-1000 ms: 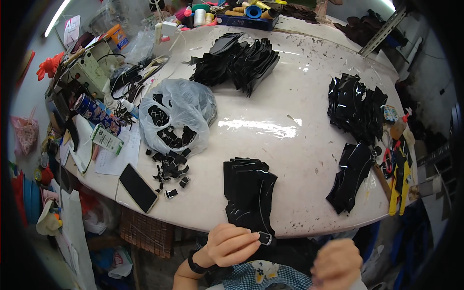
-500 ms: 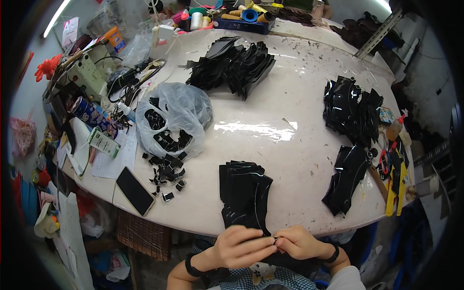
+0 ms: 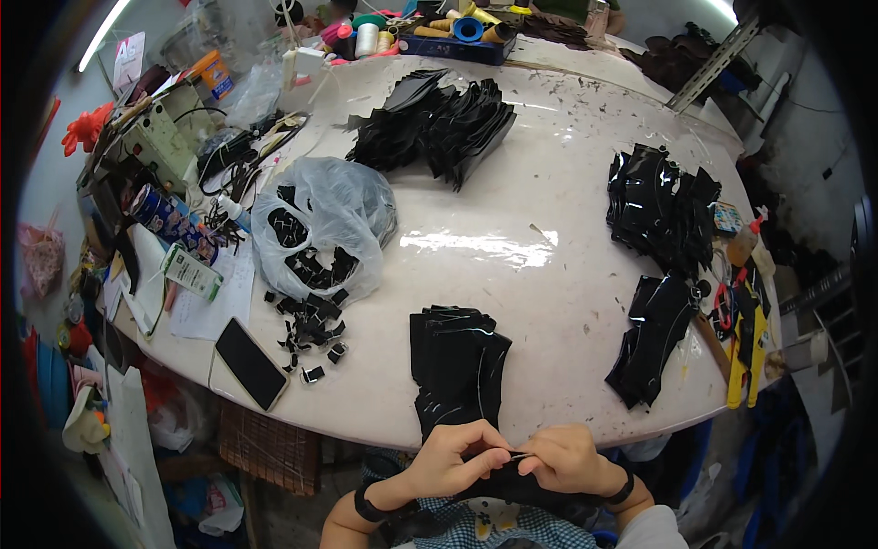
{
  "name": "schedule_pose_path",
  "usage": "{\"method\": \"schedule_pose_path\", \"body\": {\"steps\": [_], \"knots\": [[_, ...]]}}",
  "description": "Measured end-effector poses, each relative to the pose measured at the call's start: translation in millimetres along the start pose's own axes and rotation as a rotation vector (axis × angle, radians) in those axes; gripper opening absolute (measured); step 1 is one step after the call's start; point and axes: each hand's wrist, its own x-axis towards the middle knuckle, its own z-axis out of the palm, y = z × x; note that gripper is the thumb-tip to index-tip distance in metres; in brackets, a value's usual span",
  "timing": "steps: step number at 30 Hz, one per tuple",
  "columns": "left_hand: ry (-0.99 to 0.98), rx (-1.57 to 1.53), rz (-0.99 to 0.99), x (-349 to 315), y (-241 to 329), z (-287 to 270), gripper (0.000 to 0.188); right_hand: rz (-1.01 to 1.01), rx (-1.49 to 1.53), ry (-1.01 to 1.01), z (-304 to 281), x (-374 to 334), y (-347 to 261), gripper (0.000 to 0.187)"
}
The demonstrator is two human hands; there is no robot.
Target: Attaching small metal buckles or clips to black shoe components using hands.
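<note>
My left hand (image 3: pixel 455 456) and my right hand (image 3: pixel 565 460) meet fingertip to fingertip below the table's near edge. Together they pinch a small metal buckle and a dark strip (image 3: pixel 514 483) that runs across my lap. Just above the hands, a stack of glossy black pieces (image 3: pixel 457 360) lies on the white table (image 3: pixel 540 265). Small black-and-silver buckles (image 3: pixel 311 320) spill from a clear plastic bag (image 3: pixel 329 220) to the left.
More black piles lie at the far middle (image 3: pixel 439 114), right (image 3: pixel 663 206) and lower right (image 3: pixel 654 339). A black phone (image 3: pixel 250 363) rests by the left edge. Cans, papers, cables and a machine crowd the left; thread spools (image 3: pixel 462 23) stand at the back; a yellow-handled tool (image 3: pixel 743 352) lies right.
My right hand has risen from my lap and joined the left one. Both now pinch the small piece together just below the table edge.
</note>
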Motion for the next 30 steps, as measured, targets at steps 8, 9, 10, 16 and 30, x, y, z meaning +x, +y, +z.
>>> {"method": "schedule_pose_path", "body": {"steps": [8,9,10,16,30], "knots": [[0.114,0.483,0.19,30.6,3.2,-19.8,0.014,0.181,0.239,-0.035,-5.8,-1.0,3.4,0.008],[0.259,0.598,0.276,40.5,4.5,-24.7,0.016,0.21,0.257,-0.011,-8.2,-1.4,2.2,0.007],[0.402,0.769,0.393,52.7,-3.6,-34.4,0.018,0.261,0.283,0.015,-8.9,-2.4,1.2,0.007],[0.569,1.228,0.551,74.4,-30.2,-50.2,0.024,0.251,0.286,0.001,-3.4,-4.5,5.1,0.008],[0.022,0.008,-0.054,14.5,45.2,-25.5,0.022,0.122,0.445,-0.019,-26.4,1.6,-0.8,0.007]]}}
